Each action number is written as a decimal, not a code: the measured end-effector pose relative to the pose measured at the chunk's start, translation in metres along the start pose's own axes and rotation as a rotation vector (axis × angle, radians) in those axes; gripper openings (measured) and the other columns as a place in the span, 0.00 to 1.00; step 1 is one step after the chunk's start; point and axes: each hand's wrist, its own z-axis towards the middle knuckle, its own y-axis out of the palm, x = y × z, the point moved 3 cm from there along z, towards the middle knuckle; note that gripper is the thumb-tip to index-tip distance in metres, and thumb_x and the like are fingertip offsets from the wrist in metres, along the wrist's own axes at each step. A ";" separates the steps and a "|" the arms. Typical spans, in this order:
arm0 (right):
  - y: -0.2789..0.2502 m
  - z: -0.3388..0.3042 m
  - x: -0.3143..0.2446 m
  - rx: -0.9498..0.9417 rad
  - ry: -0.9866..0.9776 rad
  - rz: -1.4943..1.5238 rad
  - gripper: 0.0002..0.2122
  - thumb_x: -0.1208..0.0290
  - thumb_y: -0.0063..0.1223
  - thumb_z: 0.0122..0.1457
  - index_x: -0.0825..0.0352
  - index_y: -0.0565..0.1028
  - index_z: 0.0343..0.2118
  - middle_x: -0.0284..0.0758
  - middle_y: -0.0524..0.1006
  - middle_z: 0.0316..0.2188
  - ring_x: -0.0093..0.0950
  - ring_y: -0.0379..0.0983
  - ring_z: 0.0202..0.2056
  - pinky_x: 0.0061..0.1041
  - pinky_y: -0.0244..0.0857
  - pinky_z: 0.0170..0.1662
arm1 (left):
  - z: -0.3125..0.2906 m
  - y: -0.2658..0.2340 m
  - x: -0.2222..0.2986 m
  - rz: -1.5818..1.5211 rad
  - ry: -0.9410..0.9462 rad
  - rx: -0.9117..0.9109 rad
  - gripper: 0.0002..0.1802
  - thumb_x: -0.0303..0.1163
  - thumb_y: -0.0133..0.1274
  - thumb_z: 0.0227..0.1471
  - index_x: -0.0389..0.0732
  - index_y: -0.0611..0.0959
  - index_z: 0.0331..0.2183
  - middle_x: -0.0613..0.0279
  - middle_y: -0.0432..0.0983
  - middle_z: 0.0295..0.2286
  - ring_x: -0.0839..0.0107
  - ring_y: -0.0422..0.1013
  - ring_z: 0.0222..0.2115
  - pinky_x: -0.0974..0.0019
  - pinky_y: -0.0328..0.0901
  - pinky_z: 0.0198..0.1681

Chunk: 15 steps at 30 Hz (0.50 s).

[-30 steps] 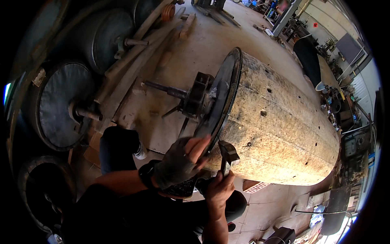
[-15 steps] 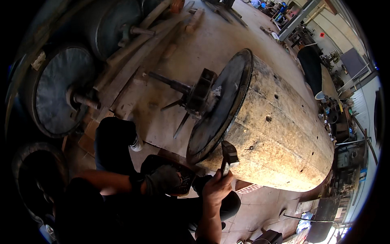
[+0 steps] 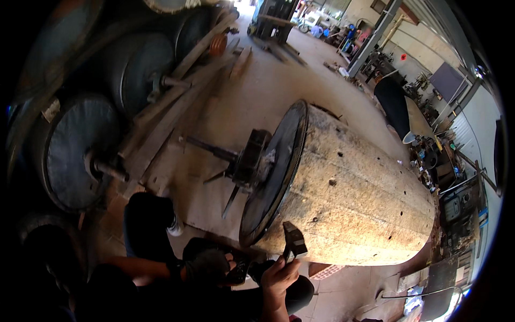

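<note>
My right hand (image 3: 280,275) is wrapped round the handle of a hammer (image 3: 295,242), head up, in front of the near left end of a large drum (image 3: 365,193). The drum has a pale, worn, plank-like surface with scattered small dark holes. Its dark round end plate (image 3: 276,161) carries a metal hub and shaft (image 3: 241,161). My left hand (image 3: 206,266), in a dark grey glove with bare fingertips, is at a dark open box (image 3: 237,273) by my knees. Its fingers are curled; what they hold is too dark to make out.
Dark metal drums (image 3: 80,153) with projecting shafts line the left side. Long wooden beams (image 3: 166,129) lie beside them. A forklift (image 3: 273,24) stands far back. A black and tan roll (image 3: 399,110) and workshop clutter run along the right wall. A red perforated brick (image 3: 328,272) lies under the drum.
The view has tilted up, so the drum and both hands sit lower in the picture and the forklift shows more. My right hand keeps the hammer; my left hand stays at the box.
</note>
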 end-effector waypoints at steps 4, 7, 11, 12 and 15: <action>0.007 -0.001 -0.003 0.033 0.037 0.108 0.12 0.69 0.47 0.64 0.76 0.68 0.42 0.55 0.73 0.21 0.59 0.72 0.24 0.48 0.64 0.25 | 0.001 -0.005 0.001 -0.003 -0.017 -0.039 0.31 0.56 0.65 0.43 0.36 0.81 0.34 0.52 0.75 0.29 0.57 0.75 0.28 0.58 0.71 0.29; 0.008 -0.005 -0.001 0.048 0.051 0.118 0.12 0.69 0.47 0.64 0.75 0.68 0.42 0.54 0.72 0.20 0.59 0.72 0.23 0.49 0.64 0.25 | -0.002 -0.005 0.003 -0.021 -0.040 -0.075 0.31 0.55 0.65 0.42 0.36 0.81 0.36 0.51 0.75 0.32 0.57 0.76 0.28 0.56 0.71 0.30; 0.010 -0.003 0.001 0.063 0.105 0.126 0.13 0.67 0.47 0.65 0.74 0.69 0.43 0.53 0.73 0.19 0.58 0.72 0.23 0.48 0.64 0.24 | -0.005 -0.001 0.006 0.015 -0.062 -0.096 0.22 0.48 0.59 0.50 0.39 0.82 0.37 0.52 0.75 0.33 0.56 0.76 0.27 0.55 0.71 0.31; 0.010 -0.005 0.003 0.061 0.104 0.124 0.13 0.66 0.46 0.65 0.74 0.69 0.43 0.53 0.73 0.19 0.58 0.72 0.23 0.48 0.64 0.24 | -0.007 0.003 0.006 0.034 -0.087 -0.109 0.20 0.46 0.58 0.52 0.39 0.82 0.37 0.52 0.75 0.33 0.56 0.76 0.27 0.55 0.71 0.31; 0.010 -0.004 0.006 0.037 0.109 0.155 0.14 0.65 0.46 0.66 0.73 0.69 0.43 0.52 0.73 0.19 0.57 0.72 0.23 0.48 0.63 0.24 | -0.010 0.007 0.006 0.040 -0.100 -0.082 0.15 0.41 0.54 0.55 0.40 0.82 0.37 0.52 0.76 0.33 0.57 0.76 0.27 0.54 0.71 0.29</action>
